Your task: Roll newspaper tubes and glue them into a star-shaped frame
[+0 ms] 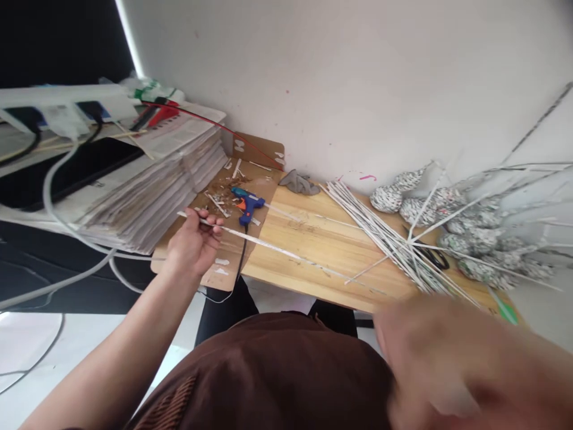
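Observation:
A long, thin rolled-paper stick (277,245) slants across the front of the wooden table. Near its left end, my left hand (196,239) grips it between the thumb and fingers, palm partly turned up. My right hand (452,352) is close to the camera at the lower right and smeared by motion, so its fingers and anything in them cannot be made out. Just right of my left hand lies a blue glue gun (248,206) on a cardboard sheet (226,275). Beyond my right hand is a bundle of white paper sticks (376,233).
A tall stack of newspapers (165,191) at the left carries a black phone (71,170) and a power strip (67,107) with cables. Woven paper forms (416,206) stand at the right by the wall. A grey cloth (299,183) lies at the table's back.

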`<state>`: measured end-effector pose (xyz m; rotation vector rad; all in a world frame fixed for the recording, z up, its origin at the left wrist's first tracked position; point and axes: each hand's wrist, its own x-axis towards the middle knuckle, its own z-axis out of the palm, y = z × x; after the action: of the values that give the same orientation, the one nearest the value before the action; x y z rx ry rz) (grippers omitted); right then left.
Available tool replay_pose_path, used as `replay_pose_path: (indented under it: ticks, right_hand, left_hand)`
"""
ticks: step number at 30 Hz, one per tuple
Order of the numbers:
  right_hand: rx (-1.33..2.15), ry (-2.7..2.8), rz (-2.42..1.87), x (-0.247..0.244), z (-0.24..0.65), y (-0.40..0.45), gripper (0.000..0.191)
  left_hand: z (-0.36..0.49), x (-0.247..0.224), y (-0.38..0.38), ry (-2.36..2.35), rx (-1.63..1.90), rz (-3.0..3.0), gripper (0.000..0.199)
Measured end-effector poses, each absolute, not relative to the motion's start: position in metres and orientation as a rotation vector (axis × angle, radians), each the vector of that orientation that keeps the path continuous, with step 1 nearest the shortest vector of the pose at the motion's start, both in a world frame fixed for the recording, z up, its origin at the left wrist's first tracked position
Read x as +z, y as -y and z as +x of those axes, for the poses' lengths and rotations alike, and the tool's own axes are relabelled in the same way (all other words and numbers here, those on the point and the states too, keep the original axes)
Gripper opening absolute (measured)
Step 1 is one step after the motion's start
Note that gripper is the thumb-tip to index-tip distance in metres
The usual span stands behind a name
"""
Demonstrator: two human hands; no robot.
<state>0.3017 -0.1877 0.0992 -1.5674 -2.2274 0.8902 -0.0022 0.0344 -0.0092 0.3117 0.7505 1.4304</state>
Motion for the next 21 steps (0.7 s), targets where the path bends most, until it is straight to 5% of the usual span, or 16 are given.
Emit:
replay_pose_path:
  ticks: [5,7,9,17,21]
  right_hand:
    - [0.128,2.179,-1.939,0.049,0.313,0.139,0.040]
    - [0.100,2.211,-1.971,0.025,0.317,0.138,0.032]
    - [0.171,2.228,-1.931,0.010,0.319,0.142,0.021]
    - [0.373,2.136,-1.835,-0.004,0.318,0.139,0.028]
    - [1.147,1.722,-1.871,-0.002,0.325,0.137,0.043]
  left_hand:
    - [-0.003,-0.013,-0.039,-0.755,1.431,0.320,0.040]
    - [-0.003,-0.015,-0.040,-0.763,1.440,0.319,0.040]
    - [-0.002,-0.016,-0.041,-0.775,1.441,0.321,0.040]
    - [-0.003,-0.016,-0.039,-0.789,1.434,0.315,0.038]
    - [-0.006,-0.015,-0.039,-0.756,1.397,0.334,0.040]
